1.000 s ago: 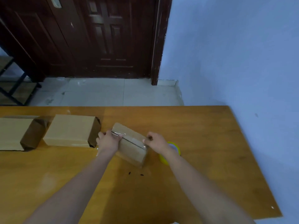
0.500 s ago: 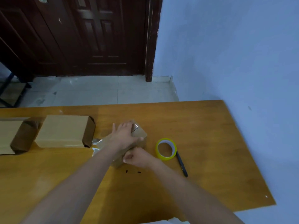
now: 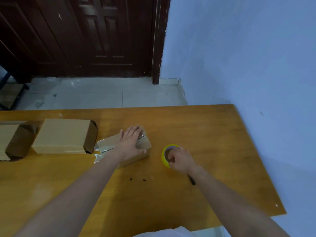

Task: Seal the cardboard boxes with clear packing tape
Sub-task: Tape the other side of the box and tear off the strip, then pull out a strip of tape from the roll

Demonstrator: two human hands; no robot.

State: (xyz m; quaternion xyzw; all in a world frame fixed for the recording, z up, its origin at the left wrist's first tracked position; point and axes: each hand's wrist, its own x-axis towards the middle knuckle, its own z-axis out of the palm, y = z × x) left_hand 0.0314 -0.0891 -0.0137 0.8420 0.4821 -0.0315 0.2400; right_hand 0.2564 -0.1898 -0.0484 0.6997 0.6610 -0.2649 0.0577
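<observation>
Beside box [image 3: 142,147], bare table [image 3: 213,134] edgeward.

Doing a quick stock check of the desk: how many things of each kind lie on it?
Cardboard boxes: 3 (small box under the left hand, middle box, left-edge box)
Tape rolls: 1 (yellow-cored roll, held by the right hand)
Black pens: 1
Total: 5

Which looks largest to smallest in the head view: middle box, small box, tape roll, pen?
1. Middle box, clearly largest.
2. Small box under the left hand, partly covered.
3. Tape roll, with the right hand on it.
4. Pen: mostly hidden by the right arm, so its rank is unsure.
</observation>
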